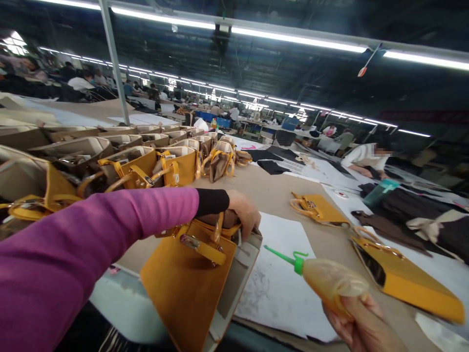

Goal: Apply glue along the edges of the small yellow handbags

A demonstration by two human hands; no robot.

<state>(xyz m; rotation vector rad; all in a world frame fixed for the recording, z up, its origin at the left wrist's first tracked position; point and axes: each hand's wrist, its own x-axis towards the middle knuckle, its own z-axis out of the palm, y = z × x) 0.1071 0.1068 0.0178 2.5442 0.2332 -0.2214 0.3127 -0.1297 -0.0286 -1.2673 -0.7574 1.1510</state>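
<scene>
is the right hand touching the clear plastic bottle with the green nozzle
Touching: the head view shows the right hand holding the bottle, pressed directly against its side.

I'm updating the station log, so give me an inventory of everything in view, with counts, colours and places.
Front bag: one, mustard, near table edge
Crowded bags: many, uncountable, mustard and brown, left
Lying bags: two, mustard, right
Squeeze bottle: one, clear with yellowish contents, green nozzle, in right hand
Smudged sheet: one, white, right of front bag
Table covering: one visible area, tan, centre
Flat pieces: several, black, farther back
Teal container: one, right
Pole: one, grey, back left
Lights: many, white, overhead
Co-worker: one nearby, white top, right; others distant
Sleeve: one, purple, black cuff, left
Hands: two, bare; left hand at front bag's upper edge
</scene>
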